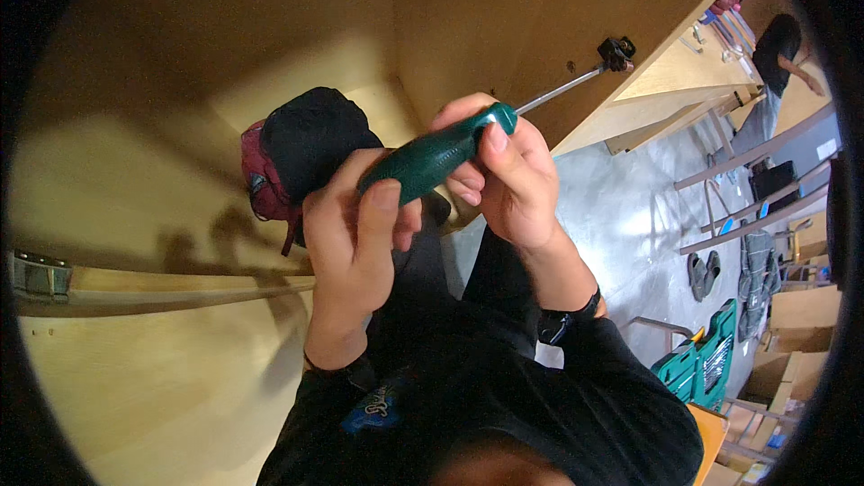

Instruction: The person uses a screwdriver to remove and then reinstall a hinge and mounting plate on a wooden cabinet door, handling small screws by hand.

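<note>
Both my hands are on a screwdriver (423, 160) with a thick green handle. My left hand (346, 238) wraps the butt end of the handle. The fingers of my right hand (517, 184) close around its front end, near the shaft. The metal shaft slants up to the right, and its tip reaches a small dark metal fitting (616, 52) by the edge of a wooden panel (513, 18). Whether the tip sits in a screw head is too small to tell.
Wooden panels enclose the left and top, with a metal hinge-like piece (40, 277) at far left. A black and maroon fabric item (315, 148) lies beyond my left hand. Right are a green tool case (702, 360), slippers (704, 275), cardboard boxes (805, 310) and another person (776, 58).
</note>
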The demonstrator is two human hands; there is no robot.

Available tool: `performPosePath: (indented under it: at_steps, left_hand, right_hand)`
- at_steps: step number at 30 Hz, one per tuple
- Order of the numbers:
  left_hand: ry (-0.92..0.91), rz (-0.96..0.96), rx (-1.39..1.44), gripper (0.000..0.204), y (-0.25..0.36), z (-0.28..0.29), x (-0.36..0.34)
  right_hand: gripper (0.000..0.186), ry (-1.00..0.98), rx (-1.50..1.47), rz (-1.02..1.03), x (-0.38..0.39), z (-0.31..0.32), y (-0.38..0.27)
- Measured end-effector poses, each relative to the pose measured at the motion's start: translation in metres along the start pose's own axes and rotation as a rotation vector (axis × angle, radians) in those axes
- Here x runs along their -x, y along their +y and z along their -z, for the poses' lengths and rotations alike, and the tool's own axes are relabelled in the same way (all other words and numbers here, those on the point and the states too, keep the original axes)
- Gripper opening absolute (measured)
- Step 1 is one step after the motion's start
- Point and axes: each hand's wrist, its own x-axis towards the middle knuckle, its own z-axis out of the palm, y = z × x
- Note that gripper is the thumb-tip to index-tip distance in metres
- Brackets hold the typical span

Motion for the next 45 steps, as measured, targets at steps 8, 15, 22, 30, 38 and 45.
performPosePath:
  at_steps: [8, 15, 22, 30, 38, 45]
  left_hand:
    - [0.03, -0.53, -0.628, 0.031, -0.012, 0.009, -0.016]
    - [0.015, -0.729, -0.642, 0.034, -0.018, 0.007, -0.018]
    - [0.083, 0.095, 0.128, 0.028, -0.004, -0.013, -0.017]
    - [0.121, -0.652, -0.486, 0.03, 0.013, -0.016, -0.027]
    - [0.05, -0.545, -0.302, 0.022, 0.005, -0.018, -0.024]
    - [0.234, -0.392, -0.512, 0.017, 0.004, -0.017, -0.04]
  right_hand:
    - [0.051, 0.195, 0.153, -0.017, 0.008, -0.011, 0.013]
    - [0.038, 0.336, 0.198, -0.029, 0.0, -0.028, 0.01]
    - [0.023, 0.123, 0.042, 0.028, -0.005, -0.005, 0.016]
    - [0.035, 0.044, 0.042, 0.088, 0.004, -0.013, 0.0]
    - [0.02, 0.155, 0.136, 0.044, -0.003, -0.011, -0.001]
    - [0.019, 0.174, 0.106, 0.055, -0.012, -0.017, -0.002]
